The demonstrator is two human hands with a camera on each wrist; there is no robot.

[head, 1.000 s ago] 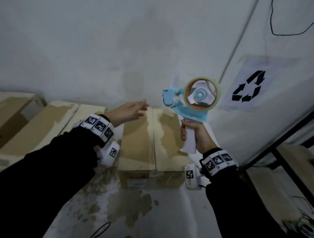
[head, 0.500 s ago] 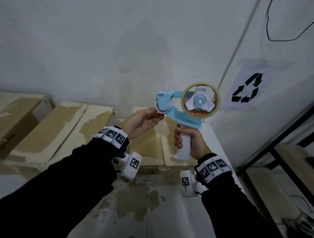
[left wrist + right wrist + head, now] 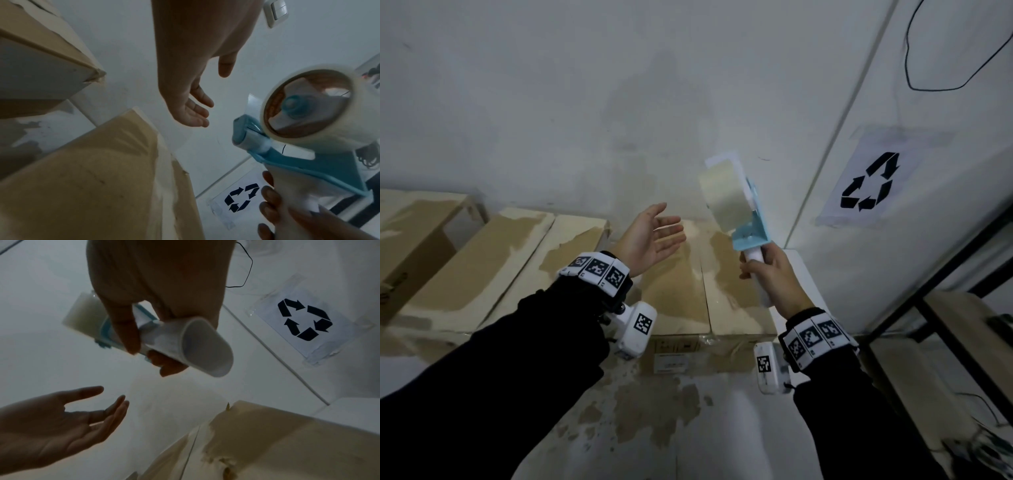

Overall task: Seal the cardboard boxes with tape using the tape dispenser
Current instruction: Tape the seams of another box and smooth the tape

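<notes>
My right hand (image 3: 770,274) grips the white handle of a light-blue tape dispenser (image 3: 751,228), held up in the air over the nearest cardboard box (image 3: 688,294). The clear tape roll (image 3: 726,198) faces me edge-on in the head view. The left wrist view shows the tape dispenser (image 3: 298,138) from the side, with its roller. The handle (image 3: 185,340) lies between my thumb and fingers in the right wrist view. My left hand (image 3: 650,236) hovers palm-up and empty to the left of the roll, fingers straight. The box flaps are closed, with a seam down the middle.
Two more cardboard boxes (image 3: 482,267) lie to the left along the white wall, another one (image 3: 407,233) at the far left. A recycling sign (image 3: 869,181) is taped to the wall on the right. A black-framed shelf (image 3: 945,301) stands at the right.
My left hand let go of the dispenser's front end and drew back, opening palm-up. My right hand turned the dispenser, so the roll now faces me edge-on instead of side-on.
</notes>
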